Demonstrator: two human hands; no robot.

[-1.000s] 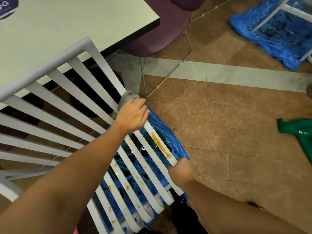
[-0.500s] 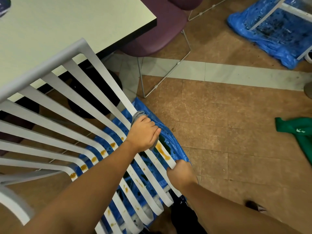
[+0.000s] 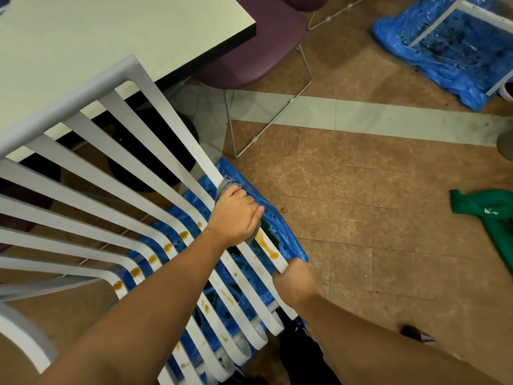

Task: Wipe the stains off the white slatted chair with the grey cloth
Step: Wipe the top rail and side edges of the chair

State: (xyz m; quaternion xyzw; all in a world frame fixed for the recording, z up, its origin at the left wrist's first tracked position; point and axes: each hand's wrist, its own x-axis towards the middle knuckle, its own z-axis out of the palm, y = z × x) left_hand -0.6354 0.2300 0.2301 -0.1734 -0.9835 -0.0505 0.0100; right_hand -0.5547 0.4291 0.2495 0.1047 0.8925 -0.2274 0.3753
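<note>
Right now the white slatted chair (image 3: 172, 115) is tipped toward the camera over a blue plastic sheet (image 3: 277, 218) on the brown tiled floor (image 3: 361, 190), backrest up at left, seat slats running down to lower right. Left hand (image 3: 236, 218) sits on the outermost right slat about midway along, fingers curled over the grey cloth (image 3: 226, 186) and holding it against the slat; a frayed bit of cloth sticks out above the knuckles and another bit shows under the fingertips. Right hand (image 3: 295, 282) is a closed fist gripping the same slat lower down, near its front end. Between the two hands an orange-brown streak (image 3: 266, 244) lies on that slat, its top end touching the cloth's lower edge. More orange-brown drops (image 3: 152, 258) sit in a row at the bends of the slats to the left, and smaller spots are scattered along the seat slats under the left forearm. Pale table (image 3: 111, 37) at upper left behind the chair back, purple chair (image 3: 249, 51) tucked beside it. Second blue sheet (image 3: 444, 51) at top right, green fabric (image 3: 494, 215) on the floor at the right edge, well apart from the chair.
</note>
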